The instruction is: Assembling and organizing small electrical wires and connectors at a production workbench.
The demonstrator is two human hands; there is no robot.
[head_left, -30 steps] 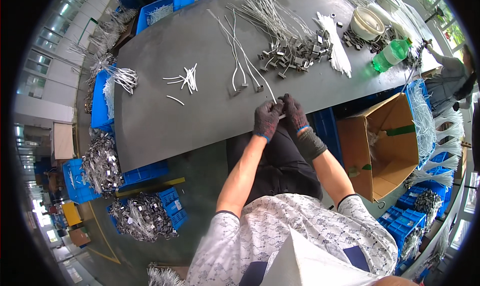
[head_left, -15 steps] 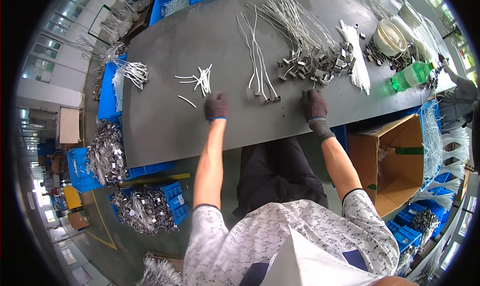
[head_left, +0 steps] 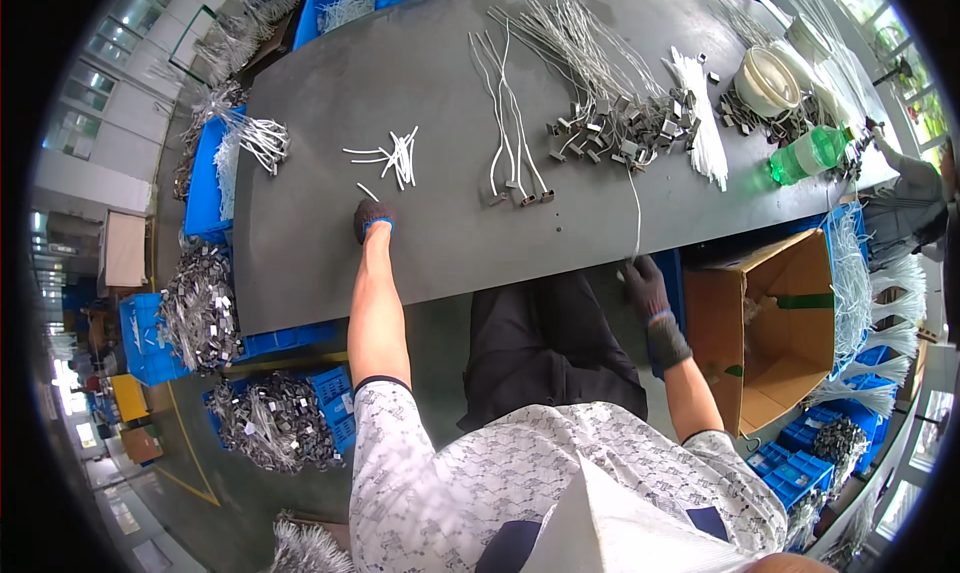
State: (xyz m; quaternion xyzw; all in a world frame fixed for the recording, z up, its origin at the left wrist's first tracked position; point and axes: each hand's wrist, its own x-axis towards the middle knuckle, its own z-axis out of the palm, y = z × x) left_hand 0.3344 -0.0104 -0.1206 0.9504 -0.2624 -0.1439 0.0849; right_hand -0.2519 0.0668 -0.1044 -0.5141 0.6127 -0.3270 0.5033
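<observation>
Since half a second ago both of my hands have spread apart: my left hand (head_left: 373, 218) has slid up and left across the dark table (head_left: 300, 273) toward the small white pieces, and my right hand (head_left: 645, 283) has dropped off the near edge, drawing a thin white wire (head_left: 637, 208) with it.

That wire runs nearly straight up and down in the centre-right of the frame, its long axis pointing from my gloved fingers up toward the heap of metal clips (head_left: 610, 133). Its upper end is lost among the clips, so I cannot say where it stops. My right hand is closed around its lower end, though the glove hides how the fingers sit.

My left hand rests on the table, fingers curled down; whether it pinches anything I cannot tell, because the glove covers the spot. Just above it lies one short white piece (head_left: 368, 191), and above that a loose pile of short white pieces (head_left: 395, 156).

Further out, three white wires with clips (head_left: 510, 123) lie upright in the upper centre. A green bottle (head_left: 808, 155) lies on its side at the upper right. An open cardboard box (head_left: 775, 323), partly cut off by my forearm, stands at the right.
</observation>
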